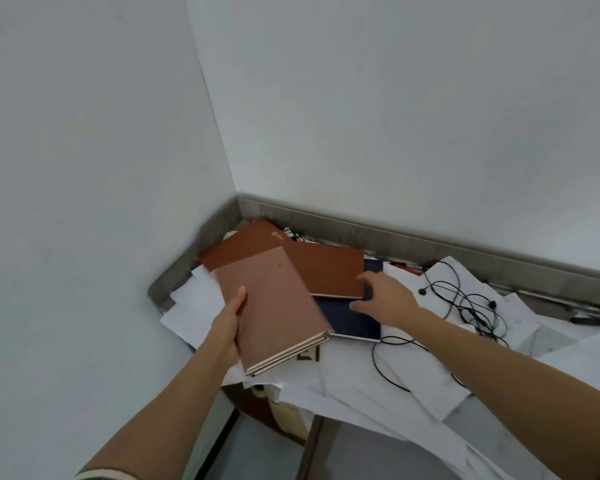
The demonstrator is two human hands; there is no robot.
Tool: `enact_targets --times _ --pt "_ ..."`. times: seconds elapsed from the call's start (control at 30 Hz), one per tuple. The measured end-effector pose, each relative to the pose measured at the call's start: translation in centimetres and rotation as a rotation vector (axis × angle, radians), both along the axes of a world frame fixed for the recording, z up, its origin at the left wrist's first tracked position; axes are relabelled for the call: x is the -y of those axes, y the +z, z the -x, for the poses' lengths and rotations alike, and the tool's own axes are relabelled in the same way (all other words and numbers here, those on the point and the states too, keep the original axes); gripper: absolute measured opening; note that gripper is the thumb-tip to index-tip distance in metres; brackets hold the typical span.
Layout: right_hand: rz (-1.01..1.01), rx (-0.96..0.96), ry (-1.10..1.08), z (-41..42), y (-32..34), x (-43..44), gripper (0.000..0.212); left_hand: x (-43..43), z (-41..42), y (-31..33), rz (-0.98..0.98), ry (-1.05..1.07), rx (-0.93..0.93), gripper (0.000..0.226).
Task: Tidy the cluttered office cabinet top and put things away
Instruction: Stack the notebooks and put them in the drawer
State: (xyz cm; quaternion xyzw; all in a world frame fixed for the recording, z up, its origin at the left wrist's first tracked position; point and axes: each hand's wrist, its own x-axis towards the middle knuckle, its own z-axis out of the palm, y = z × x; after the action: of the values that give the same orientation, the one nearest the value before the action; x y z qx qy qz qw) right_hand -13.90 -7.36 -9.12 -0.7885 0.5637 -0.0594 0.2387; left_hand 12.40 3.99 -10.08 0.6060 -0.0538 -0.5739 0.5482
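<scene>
Forearms lay low in view; left grip (227, 327) clamped on two stacked pink notebooks (274, 306).
Right grip (385, 296), fingers apart, touched the brown notebook (326, 271) at its near corner, atop a navy notebook (347, 320) on loose papers (378, 375); it looked stiff, light and smooth, best pinched at that free edge.

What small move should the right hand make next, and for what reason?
Probably pinch the near right corner of the brown notebook and lift it. The right hand is at that corner, the notebook lies on the blue notebook, and the left hand holds pink notebooks to stack it on.
</scene>
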Motion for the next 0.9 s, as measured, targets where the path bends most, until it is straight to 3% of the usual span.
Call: enact_targets --times 0.2,0.3,0.5,0.67,0.77,0.9 --pt "0.076 -0.268 0.172 -7.7 -2.3 3.2 0.107 -0.1 -4.9 -4.8 -0.043 -0.013 -0.03 0.062" --pt "0.034 -0.371 0.182 -9.2 -3.6 4.2 0.112 0.1 -5.4 -5.8 -0.027 -0.019 -0.048 0.063" --pt "0.274 -0.55 0.284 -10.6 -4.6 3.5 0.064 0.2 -6.2 -7.1 -0.003 -0.04 -0.059 0.073" --pt "0.504 -0.474 0.441 -9.2 -3.0 3.4 0.028 -0.7 -6.4 -6.4 0.022 -0.048 -0.118 0.057" --pt "0.653 -0.36 0.287 -8.3 -0.5 4.1 0.019 -0.7 -6.6 -6.3 0.034 -0.056 -0.117 0.058" --pt "0.727 -0.044 -0.035 -8.2 5.0 5.1 0.026 -0.1 -6.4 -6.7 0.019 -0.051 -0.06 0.077"
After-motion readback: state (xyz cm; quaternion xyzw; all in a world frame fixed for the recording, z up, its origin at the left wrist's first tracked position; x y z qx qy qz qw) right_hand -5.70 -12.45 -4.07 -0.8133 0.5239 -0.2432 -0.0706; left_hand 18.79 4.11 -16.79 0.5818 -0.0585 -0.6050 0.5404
